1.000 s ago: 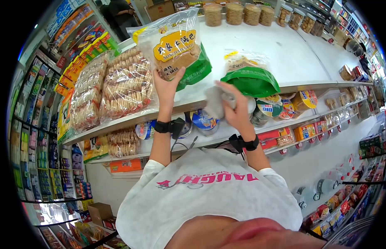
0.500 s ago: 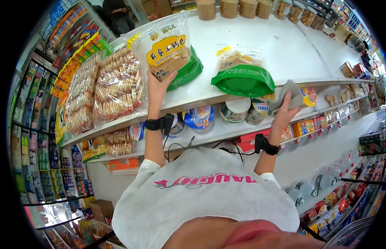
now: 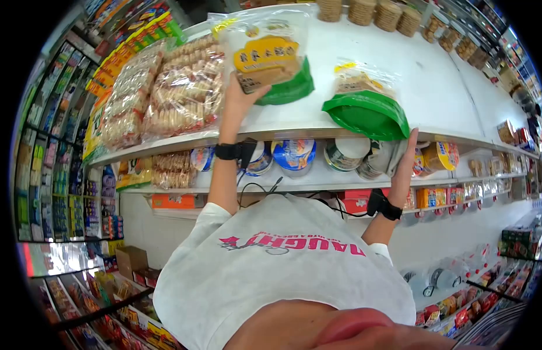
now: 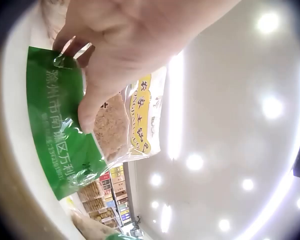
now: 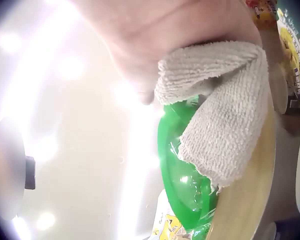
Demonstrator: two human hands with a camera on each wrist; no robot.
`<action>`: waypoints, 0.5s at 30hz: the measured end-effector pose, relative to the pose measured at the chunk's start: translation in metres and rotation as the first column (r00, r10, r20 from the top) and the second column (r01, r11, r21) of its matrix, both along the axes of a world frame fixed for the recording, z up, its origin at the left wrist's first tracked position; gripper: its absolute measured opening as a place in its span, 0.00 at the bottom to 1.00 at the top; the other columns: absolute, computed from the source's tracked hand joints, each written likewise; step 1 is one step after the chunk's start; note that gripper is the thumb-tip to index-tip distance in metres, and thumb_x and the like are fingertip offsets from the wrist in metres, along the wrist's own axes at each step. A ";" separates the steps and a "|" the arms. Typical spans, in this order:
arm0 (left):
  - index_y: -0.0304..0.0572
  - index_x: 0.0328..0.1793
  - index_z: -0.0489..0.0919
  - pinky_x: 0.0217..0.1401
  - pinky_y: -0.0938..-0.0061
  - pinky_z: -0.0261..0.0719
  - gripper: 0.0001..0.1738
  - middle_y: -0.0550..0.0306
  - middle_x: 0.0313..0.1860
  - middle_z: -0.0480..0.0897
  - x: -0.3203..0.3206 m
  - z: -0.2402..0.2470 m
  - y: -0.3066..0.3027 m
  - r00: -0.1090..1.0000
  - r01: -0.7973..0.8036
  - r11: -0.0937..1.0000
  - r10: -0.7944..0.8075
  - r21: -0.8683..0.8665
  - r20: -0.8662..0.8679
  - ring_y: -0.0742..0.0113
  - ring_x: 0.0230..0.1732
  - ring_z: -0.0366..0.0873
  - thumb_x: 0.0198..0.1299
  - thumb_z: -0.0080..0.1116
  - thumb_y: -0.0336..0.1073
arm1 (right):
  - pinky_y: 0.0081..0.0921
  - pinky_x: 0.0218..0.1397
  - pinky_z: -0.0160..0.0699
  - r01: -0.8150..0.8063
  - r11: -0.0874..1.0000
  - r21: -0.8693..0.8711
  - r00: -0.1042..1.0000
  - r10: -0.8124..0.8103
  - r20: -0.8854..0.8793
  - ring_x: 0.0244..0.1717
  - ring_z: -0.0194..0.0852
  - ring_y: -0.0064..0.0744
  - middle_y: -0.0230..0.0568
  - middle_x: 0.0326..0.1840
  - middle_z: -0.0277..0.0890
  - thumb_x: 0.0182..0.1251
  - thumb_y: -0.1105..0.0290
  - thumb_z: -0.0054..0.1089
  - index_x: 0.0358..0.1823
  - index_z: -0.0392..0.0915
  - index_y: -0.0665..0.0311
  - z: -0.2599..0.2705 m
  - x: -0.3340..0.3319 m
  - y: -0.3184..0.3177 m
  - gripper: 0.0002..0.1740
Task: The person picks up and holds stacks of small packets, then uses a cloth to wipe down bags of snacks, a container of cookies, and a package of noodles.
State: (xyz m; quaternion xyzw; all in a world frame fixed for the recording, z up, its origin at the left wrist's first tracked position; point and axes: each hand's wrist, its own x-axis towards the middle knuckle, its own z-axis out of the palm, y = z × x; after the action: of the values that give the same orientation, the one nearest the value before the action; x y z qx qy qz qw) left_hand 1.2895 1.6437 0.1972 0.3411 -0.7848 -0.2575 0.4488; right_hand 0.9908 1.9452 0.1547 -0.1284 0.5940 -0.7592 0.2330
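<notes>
My left hand [image 3: 240, 104] grips the lower left of a clear-and-green bag of rice crackers [image 3: 274, 64], thumb across its front. The bag stands tilted on the white shelf top, and in the left wrist view its green base [image 4: 60, 125] shows close to the shelf edge. My right hand [image 3: 404, 166] holds a grey cloth [image 5: 225, 120] at the shelf's front edge, with part of the cloth hanging folded below the palm. Just left of the right fingertips, a second green-bottomed bag [image 3: 367, 114] lies with its base overhanging the edge.
Large clear packs of stacked biscuits [image 3: 186, 87] stand left of the held bag. Jars [image 3: 387, 17] line the back. Under the shelf top sit instant noodle tubs [image 3: 294, 154] and boxes. Cables [image 3: 265, 188] hang before my shirt.
My right hand with the cloth has swung right from between the two bags to the shelf edge past the second bag. My left hand keeps hold of its bag.
</notes>
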 end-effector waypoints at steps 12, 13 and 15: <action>0.24 0.58 0.65 0.58 0.58 0.75 0.40 0.32 0.53 0.75 -0.021 -0.021 -0.003 0.997 -0.069 0.996 0.067 -0.053 -0.036 0.41 0.57 0.75 0.46 0.77 0.38 | 0.27 0.57 0.73 -0.122 0.990 -0.064 0.984 0.130 0.125 0.55 0.74 0.29 0.40 0.58 0.74 0.64 0.60 0.67 0.60 0.71 0.68 0.019 0.033 -0.009 0.28; 0.23 0.59 0.64 0.60 0.57 0.74 0.40 0.32 0.54 0.75 -0.022 -0.022 -0.004 0.997 -0.072 0.995 0.070 -0.070 -0.031 0.40 0.58 0.74 0.47 0.76 0.38 | 0.27 0.57 0.73 -0.120 0.989 -0.091 0.982 0.132 0.135 0.55 0.74 0.29 0.40 0.58 0.74 0.64 0.61 0.67 0.60 0.71 0.67 0.020 0.036 -0.009 0.27; 0.25 0.60 0.65 0.57 0.60 0.75 0.38 0.36 0.53 0.76 -0.020 -0.030 -0.001 0.983 -0.172 0.959 0.183 -0.224 0.027 0.45 0.56 0.76 0.50 0.74 0.39 | 0.27 0.57 0.73 -0.113 0.983 -0.145 0.978 0.135 0.156 0.56 0.74 0.29 0.39 0.58 0.74 0.65 0.64 0.66 0.60 0.71 0.66 0.021 0.043 -0.008 0.25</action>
State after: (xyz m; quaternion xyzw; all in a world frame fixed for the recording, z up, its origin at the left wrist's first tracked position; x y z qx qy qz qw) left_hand 1.2693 1.6426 0.1676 0.3642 -0.7852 -0.1194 0.4864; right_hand 1.0339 1.9376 0.1754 -0.1172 0.5106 -0.7897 0.3192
